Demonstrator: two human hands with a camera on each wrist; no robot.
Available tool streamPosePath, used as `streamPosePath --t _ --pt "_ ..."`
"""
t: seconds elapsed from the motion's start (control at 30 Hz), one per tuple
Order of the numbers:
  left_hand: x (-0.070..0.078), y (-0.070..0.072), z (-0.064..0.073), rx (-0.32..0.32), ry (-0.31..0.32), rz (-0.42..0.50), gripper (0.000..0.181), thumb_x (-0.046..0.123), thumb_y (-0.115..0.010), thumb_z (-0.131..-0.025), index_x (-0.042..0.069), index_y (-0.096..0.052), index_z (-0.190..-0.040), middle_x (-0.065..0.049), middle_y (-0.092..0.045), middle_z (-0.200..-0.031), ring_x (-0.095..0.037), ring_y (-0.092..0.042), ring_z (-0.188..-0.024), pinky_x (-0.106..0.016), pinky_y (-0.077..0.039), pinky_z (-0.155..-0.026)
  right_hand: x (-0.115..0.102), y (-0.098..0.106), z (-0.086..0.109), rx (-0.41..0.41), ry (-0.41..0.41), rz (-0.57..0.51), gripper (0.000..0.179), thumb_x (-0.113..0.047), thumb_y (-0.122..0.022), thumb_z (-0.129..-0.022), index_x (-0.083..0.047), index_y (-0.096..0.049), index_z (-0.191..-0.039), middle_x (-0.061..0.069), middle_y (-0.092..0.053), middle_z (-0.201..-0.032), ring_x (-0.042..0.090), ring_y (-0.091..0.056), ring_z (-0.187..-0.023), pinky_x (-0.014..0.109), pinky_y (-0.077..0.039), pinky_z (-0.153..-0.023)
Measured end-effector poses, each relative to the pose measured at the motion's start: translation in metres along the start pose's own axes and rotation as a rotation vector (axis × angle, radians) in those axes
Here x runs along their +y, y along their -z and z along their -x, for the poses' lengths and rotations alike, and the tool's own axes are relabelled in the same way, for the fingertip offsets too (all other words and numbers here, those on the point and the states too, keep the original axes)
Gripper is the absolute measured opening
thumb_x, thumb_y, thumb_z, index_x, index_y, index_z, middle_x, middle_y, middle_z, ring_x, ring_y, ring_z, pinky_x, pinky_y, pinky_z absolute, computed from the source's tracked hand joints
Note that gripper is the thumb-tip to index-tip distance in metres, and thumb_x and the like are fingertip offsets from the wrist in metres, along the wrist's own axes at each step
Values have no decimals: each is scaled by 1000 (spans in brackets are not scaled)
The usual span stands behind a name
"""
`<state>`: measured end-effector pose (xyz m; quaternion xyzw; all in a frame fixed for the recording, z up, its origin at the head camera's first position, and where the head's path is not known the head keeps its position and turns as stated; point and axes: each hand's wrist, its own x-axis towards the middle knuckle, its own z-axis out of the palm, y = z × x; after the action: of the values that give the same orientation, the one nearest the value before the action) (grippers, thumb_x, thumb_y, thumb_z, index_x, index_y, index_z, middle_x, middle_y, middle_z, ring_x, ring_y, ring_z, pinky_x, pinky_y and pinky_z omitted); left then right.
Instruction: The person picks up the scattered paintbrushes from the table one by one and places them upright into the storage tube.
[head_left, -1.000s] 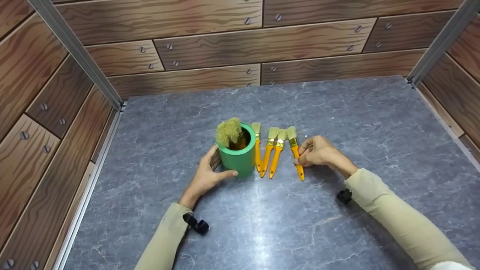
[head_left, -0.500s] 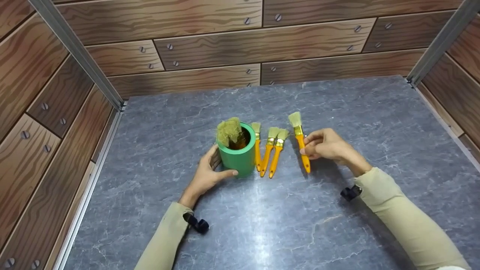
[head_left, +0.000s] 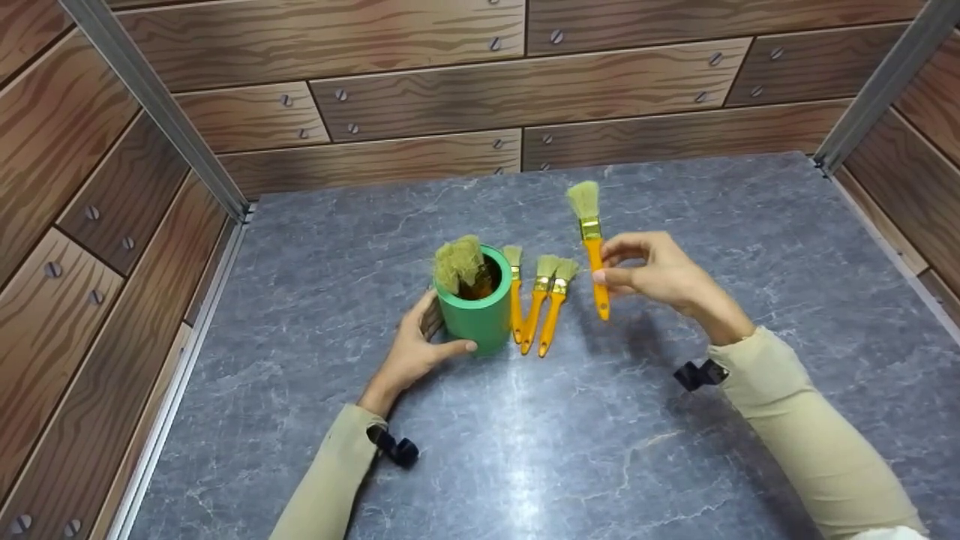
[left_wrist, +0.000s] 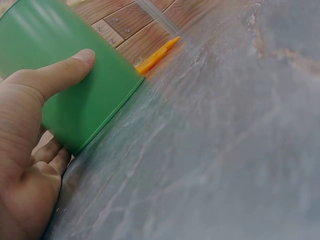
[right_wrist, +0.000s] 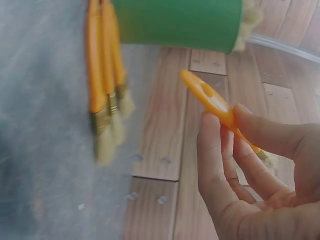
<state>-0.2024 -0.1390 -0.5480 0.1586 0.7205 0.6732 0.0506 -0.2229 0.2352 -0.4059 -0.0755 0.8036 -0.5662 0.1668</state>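
A green cylindrical holder stands upright on the table with several brushes inside, their pale bristles rising above the rim. Around its near left side my left hand curves, thumb on the front wall, as the left wrist view shows too. My right hand pinches the orange handle of a paintbrush between thumb and fingers. That brush is held above the table, bristles pointing away from me. Three more paintbrushes lie just right of the holder: one close against it, and two side by side.
The grey marbled table is bounded by wood-patterned panels at the back and both sides. Metal strips run along the corners. A black strap-like piece sits at each wrist.
My right hand has lifted the paintbrush off the table and moved it up and away from me. The left hand and the green holder have stayed in place.
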Motion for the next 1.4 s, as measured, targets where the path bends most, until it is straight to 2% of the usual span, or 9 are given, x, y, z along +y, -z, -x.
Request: streamPosePath --t 0.23,0.47,0.83,1.17,1.4 --pt "-1 1 1 -3 -4 1 105 11 -96 -81 21 -37 -167 0 -47 -167 -21 -41 -157 -40 -32 -132 -23 -12 -1 2 103 -20 30 2 -74 -98 11 -65 -125 14 -70 -109 19 -77 -94 38 -68 -89" --pt "-1 2 2 7 7 -7 107 11 -96 -80 19 -35 -168 -1 -46 -167 -22 -40 -157 -42 -34 -132 -43 -25 -3 26 211 25 23 0 -76 -97 9 -71 -118 13 -74 -106 17 -77 -92 33 -67 -87" --pt "-1 1 1 -2 -7 9 106 10 -96 -80 19 -37 -167 0 -48 -166 -21 -40 -157 -40 -33 -132 -60 -46 -10 -12 249 -62 22 3 -71 -99 9 -71 -120 16 -73 -108 21 -77 -93 40 -67 -91" --pt "0 1 0 -3 0 3 105 11 -96 -80 19 -37 -167 -1 -48 -166 -21 -41 -157 -40 -33 -132 -71 -65 -18 -36 307 -55 21 4 -71 -99 8 -73 -120 24 -74 -111 22 -78 -93 38 -68 -89" --pt "-2 1 0 5 11 -17 106 14 -96 -81 19 -35 -168 -1 -48 -166 -22 -41 -157 -43 -34 -131 -76 -77 -21 -50 349 -49 19 3 -72 -99 6 -75 -117 22 -76 -108 24 -78 -92 37 -68 -88"
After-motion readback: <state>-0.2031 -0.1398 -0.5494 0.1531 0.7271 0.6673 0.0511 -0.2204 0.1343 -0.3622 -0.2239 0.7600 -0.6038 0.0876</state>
